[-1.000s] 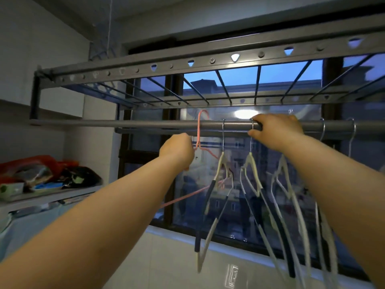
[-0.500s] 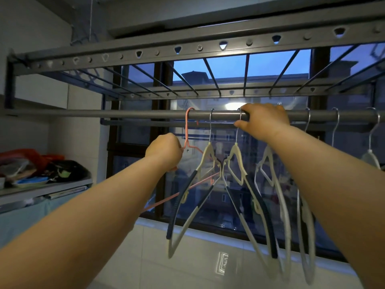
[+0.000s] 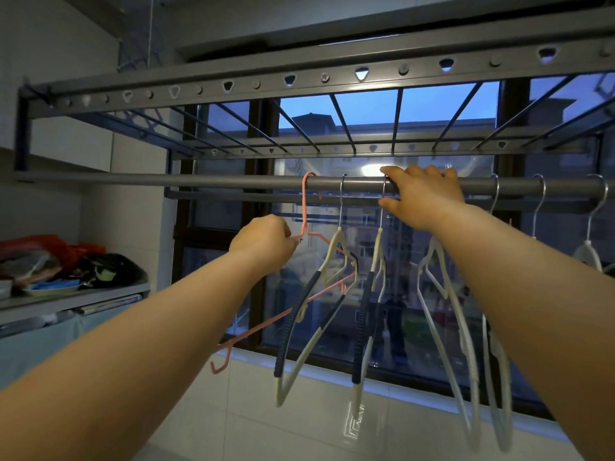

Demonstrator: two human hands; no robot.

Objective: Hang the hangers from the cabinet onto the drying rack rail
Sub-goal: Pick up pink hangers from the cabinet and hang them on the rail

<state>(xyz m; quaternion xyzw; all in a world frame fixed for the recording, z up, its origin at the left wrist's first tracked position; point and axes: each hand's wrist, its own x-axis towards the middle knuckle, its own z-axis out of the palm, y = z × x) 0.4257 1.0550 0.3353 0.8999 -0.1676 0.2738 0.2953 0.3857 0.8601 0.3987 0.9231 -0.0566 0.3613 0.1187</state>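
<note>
A grey round rail (image 3: 199,180) of the drying rack runs across the view at hand height. A pink hanger (image 3: 304,207) hooks over it, and my left hand (image 3: 264,242) grips that hanger just below its neck. To its right hang two cream-and-navy hangers (image 3: 301,304) (image 3: 366,314). My right hand (image 3: 421,196) rests on the rail, fingers over the top and thumb under it, right beside the metal hook (image 3: 383,201) of the second one. Several pale hangers (image 3: 447,311) hang further right; their hooks are partly hidden by my right hand.
The rack's upper frame (image 3: 326,76) with cross bars sits above the rail. Behind is a dark window (image 3: 392,261). A shelf (image 3: 73,296) at left carries bags and clutter. White tiled wall lies below the window.
The view has shifted slightly. My right hand's fingers have loosened on the rail. My left hand still holds the pink hanger, and the cream hangers are swinging.
</note>
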